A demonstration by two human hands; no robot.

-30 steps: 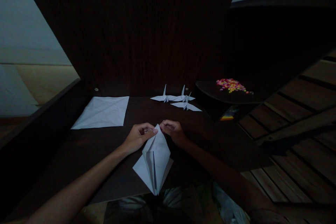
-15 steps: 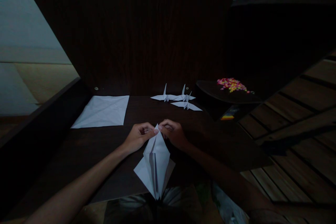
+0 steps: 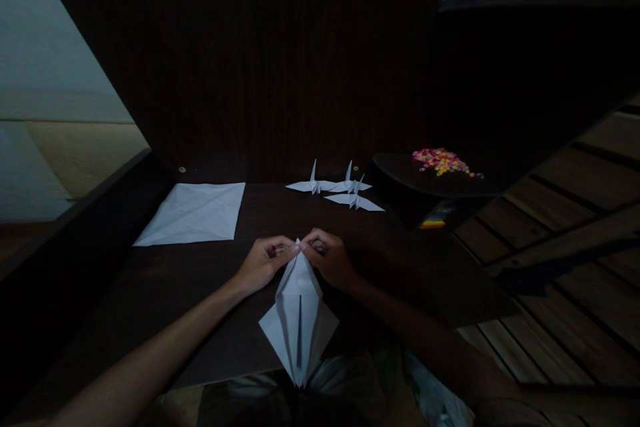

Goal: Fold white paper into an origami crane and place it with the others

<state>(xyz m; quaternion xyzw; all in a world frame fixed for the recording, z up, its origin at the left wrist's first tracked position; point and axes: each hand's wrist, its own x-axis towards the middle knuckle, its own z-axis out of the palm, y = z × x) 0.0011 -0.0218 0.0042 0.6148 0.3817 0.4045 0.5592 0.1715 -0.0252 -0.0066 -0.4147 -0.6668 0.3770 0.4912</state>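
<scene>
A partly folded sheet of white paper lies near the front edge of the dark desk, its lower point reaching past that edge. It has a long kite shape with a slit down the middle and a flap out to each side. At its top tip, my left hand pinches the paper from the left, thumb on top. My right hand pinches the same tip from the other side, thumbs almost touching. The fingers under the paper are partly hidden.
Three white paper cranes stand at the back of the desk. A creased white paper sheet lies at the left. Small colourful pieces are heaped on a corner shelf at the right.
The folded paper has turned slightly and now lies more evenly, its central slit facing up and the right flap showing more. Both hands stay at the tip; my right thumb has shifted slightly.
</scene>
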